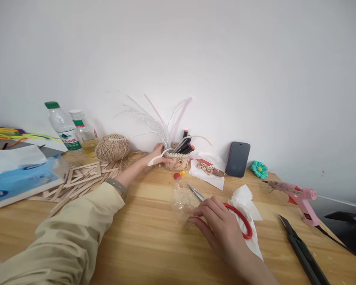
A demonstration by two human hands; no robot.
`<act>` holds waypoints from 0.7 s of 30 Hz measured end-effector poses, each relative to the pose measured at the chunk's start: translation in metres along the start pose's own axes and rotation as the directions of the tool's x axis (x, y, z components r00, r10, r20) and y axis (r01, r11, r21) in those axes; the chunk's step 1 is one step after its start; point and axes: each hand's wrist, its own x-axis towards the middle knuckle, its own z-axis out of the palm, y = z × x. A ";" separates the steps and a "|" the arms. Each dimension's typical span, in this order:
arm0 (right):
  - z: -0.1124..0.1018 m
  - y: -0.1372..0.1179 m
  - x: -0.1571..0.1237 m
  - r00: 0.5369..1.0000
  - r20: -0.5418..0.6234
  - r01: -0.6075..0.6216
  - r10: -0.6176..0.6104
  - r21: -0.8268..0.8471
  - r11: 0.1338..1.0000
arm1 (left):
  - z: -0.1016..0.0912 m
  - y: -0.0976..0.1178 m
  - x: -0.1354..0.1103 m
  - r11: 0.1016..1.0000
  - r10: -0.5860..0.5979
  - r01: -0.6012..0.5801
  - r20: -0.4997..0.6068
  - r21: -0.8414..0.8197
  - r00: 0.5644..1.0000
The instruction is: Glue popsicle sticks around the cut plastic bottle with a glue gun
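Two bare hands at a wood-grain tabletop (pixel 145 245) beneath a plain pale wall (pixel 178 47).
Markers (pixel 187 148) slant out of the wooden marker holder (pixel 178 161) near the wall; left of it lie a ball of twine (pixel 113 148), loose craft sticks (pixel 86 176) and, farther off, two bottles (pixel 65 132); right of it stand a smartphone (pixel 238 159) and, beyond, a teal flower (pixel 259 169) and a pink glue gun (pixel 302 196). The left arm, khaki sleeve (pixel 74 233) above a wristband (pixel 118 187), stretches forward, its left hand (pixel 157 154) at the holder's left edge, thumb toward the front; whether it grips, I cannot tell. The right hand (pixel 218 219), nearer the viewer than the holder, is palm down, fingers bent over red-handled scissors (pixel 241 214) beside clear plastic (pixel 182 200); thumb and forefinger are narrowly parted, their hold unclear.
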 end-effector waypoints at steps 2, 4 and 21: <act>0.000 -0.001 0.000 1.000 0.005 -0.006 0.006 -0.004 1.000 | -0.009 0.001 0.002 0.984 0.043 -0.043 0.006 0.172 0.999; 0.000 -0.001 0.000 1.000 0.008 -0.007 0.007 -0.011 1.000 | -0.019 0.002 0.003 0.948 0.064 -0.076 0.047 0.308 0.997; 0.002 0.000 -0.002 1.000 -0.013 -0.004 0.003 -0.034 0.999 | -0.016 -0.013 -0.037 0.592 0.202 -0.187 0.080 0.784 0.976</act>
